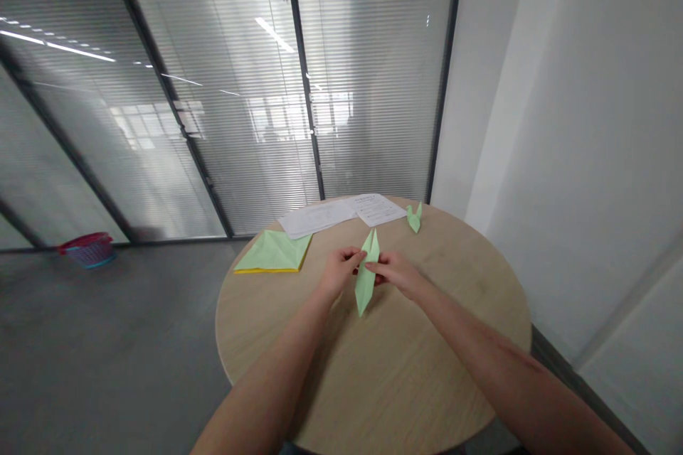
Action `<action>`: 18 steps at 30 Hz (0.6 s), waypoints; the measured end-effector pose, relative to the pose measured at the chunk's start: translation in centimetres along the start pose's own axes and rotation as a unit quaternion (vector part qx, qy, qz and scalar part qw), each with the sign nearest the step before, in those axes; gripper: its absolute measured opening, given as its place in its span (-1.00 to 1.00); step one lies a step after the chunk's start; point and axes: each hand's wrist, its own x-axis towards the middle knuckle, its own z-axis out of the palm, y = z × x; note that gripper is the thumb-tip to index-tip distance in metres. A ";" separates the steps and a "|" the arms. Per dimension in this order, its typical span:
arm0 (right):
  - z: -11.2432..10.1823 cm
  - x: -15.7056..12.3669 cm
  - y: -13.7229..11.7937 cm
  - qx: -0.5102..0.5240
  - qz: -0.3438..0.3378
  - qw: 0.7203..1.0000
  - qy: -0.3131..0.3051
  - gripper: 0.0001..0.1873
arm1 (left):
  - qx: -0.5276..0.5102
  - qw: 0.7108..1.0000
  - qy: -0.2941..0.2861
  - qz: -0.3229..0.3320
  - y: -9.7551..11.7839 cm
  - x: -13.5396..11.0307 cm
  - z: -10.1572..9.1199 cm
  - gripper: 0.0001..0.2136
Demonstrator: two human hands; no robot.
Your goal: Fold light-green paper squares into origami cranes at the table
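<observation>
A long, narrow folded piece of light green paper (pixel 366 277) is held upright over the round wooden table (pixel 459 298). My left hand (pixel 340 269) pinches its left edge near the middle. My right hand (pixel 398 272) pinches its right edge at the same height. Both hands have fingers closed on the paper. The paper's two pointed tips stick up above my fingers and its lower point hangs toward the tabletop.
A stack of green and yellow paper sheets (pixel 273 254) lies at the table's left. White printed sheets (pixel 341 213) lie at the far edge, with a small folded green paper figure (pixel 414 217) beside them. A red basket (pixel 88 249) sits on the floor by the glass wall.
</observation>
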 end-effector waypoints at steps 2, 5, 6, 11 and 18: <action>0.1 0.1 0.3 -0.003 -0.008 1.000 -0.006 -0.63 | -0.006 1.000 0.004 -0.005 0.1 -0.1 0.0 -0.72; 0.2 0.1 0.3 -0.014 -0.014 1.000 -0.015 -0.63 | -0.002 1.000 0.008 -0.007 0.2 -0.1 0.0 -0.74; 0.2 0.0 0.3 -0.021 -0.012 1.000 -0.018 -0.64 | 0.000 1.000 0.007 -0.007 0.1 -0.1 0.0 -0.75; 0.3 -0.4 -0.3 -0.044 0.001 0.999 -0.025 -0.72 | 0.016 1.000 -0.011 -0.009 0.3 -0.1 0.0 -0.76; 0.8 -1.2 -1.0 -0.071 0.032 0.995 -0.061 -0.85 | 0.037 0.999 0.010 -0.004 0.3 0.0 -0.3 -0.77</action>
